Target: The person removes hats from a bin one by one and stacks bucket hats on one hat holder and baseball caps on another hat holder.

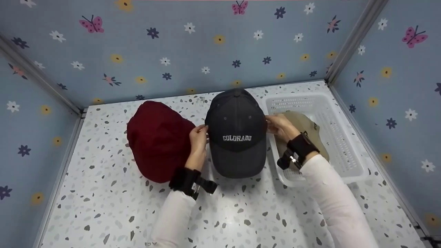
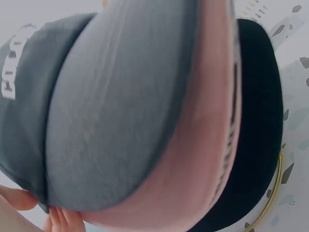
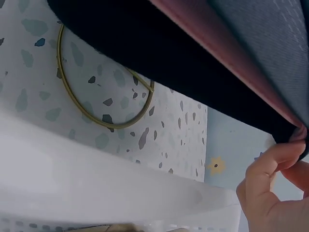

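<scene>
A dark grey baseball cap point(image 1: 237, 137) lettered COLORADO faces me in the middle. Beneath its brim the left wrist view shows a pink cap's brim point(image 2: 193, 169) and a black cap's brim point(image 2: 260, 96), stacked closely. My left hand point(image 1: 198, 139) pinches the stack's left edge between thumb and fingers. On the opposite side my right hand point(image 1: 280, 125) pinches the edge, with the black and pink rims point(image 3: 299, 135) between finger and thumb. Below the caps, a thin gold metal ring point(image 3: 104, 123) shows over the speckled surface.
A dark red cap point(image 1: 158, 144) stands to the left, close to my left forearm. At the right, a white plastic basket point(image 1: 348, 155) holds a tan cap point(image 1: 315, 134), and my right wrist is over it. Flowered panels point(image 1: 193, 44) enclose the speckled table point(image 1: 113, 206) at the back and sides.
</scene>
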A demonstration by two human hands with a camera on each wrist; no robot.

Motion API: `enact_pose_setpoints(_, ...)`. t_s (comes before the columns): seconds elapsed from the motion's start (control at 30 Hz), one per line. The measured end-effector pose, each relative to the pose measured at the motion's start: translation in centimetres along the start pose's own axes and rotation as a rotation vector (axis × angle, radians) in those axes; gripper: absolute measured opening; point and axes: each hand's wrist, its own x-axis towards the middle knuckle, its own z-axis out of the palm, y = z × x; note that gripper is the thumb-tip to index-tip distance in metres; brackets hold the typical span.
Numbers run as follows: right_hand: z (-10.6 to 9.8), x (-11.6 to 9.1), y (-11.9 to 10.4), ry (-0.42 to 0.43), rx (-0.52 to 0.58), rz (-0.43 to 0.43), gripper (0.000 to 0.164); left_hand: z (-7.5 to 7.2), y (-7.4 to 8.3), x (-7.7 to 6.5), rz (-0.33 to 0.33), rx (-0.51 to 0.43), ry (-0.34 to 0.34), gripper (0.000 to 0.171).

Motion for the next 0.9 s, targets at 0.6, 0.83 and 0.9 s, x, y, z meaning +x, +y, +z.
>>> enact_pose_setpoints(0.6,-3.2,-1.2,-0.5,-0.101,0.017,-0.073,0.026,2.6,11.5,-20.8,0.500,0.141,0.139,0.028)
enact_pose_setpoints(0.83,-5.0,-1.8,-1.3,-0.159,-0.203,-0.130,0.038,3.9,9.5,-23.4,0.711,0.113,-0.017,0.015)
enact_pose_setpoints(0.9,-5.6,-1.7,-1.4,-0.167,-0.210,-0.152,0.038,4.4,8.9,-24.2,0.733,0.138,-0.060,0.013)
